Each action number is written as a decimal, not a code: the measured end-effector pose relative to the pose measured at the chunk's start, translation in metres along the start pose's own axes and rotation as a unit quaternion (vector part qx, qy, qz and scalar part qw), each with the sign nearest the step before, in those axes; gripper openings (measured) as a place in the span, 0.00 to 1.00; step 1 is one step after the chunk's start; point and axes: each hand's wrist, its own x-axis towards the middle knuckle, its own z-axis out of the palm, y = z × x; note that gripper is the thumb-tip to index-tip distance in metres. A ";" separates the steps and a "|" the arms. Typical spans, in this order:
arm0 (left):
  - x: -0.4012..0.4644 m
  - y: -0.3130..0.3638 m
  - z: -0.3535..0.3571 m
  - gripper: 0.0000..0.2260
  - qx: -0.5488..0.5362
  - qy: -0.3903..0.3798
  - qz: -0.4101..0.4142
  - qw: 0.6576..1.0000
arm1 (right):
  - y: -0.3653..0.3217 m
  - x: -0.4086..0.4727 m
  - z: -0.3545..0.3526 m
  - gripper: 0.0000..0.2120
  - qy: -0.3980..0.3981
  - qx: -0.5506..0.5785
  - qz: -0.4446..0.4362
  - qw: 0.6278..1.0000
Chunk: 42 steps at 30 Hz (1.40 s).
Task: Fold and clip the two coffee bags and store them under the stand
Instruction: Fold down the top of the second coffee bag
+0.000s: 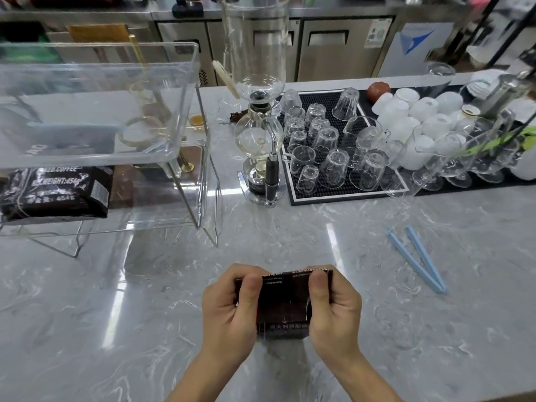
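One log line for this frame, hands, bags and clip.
left hand: grips dark coffee bag | right hand: grips same bag | second black coffee bag: under clear stand | light-blue clip: on counter, unused

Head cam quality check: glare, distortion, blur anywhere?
Head view: bright strip reflections of overhead lights on the marble counter; wide-angle bending of the clear stand and frame edges; the far cabinets and the siphon's upper glass look soft. Both hands, left hand and right hand, and the coffee bag read fairly sharp.

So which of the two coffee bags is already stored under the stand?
The black coffee bag lying flat at far left under the clear stand. The other bag is held by both hands, left and right.
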 end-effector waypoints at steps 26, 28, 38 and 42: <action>0.003 0.004 -0.008 0.13 0.025 -0.006 -0.042 0.999 | 0.001 0.001 0.001 0.21 -0.005 -0.044 -0.027 0.999; 0.003 0.005 -0.010 0.18 0.028 -0.011 -0.056 0.998 | 0.000 0.002 0.000 0.21 -0.004 -0.047 -0.032 0.998; 0.008 0.014 -0.009 0.04 -0.022 -0.032 -0.039 0.999 | -0.011 0.006 -0.003 0.18 -0.036 -0.010 -0.048 0.998; 0.013 0.014 -0.009 0.03 -0.021 -0.038 -0.024 0.999 | -0.017 0.010 -0.007 0.15 -0.056 -0.001 -0.068 0.996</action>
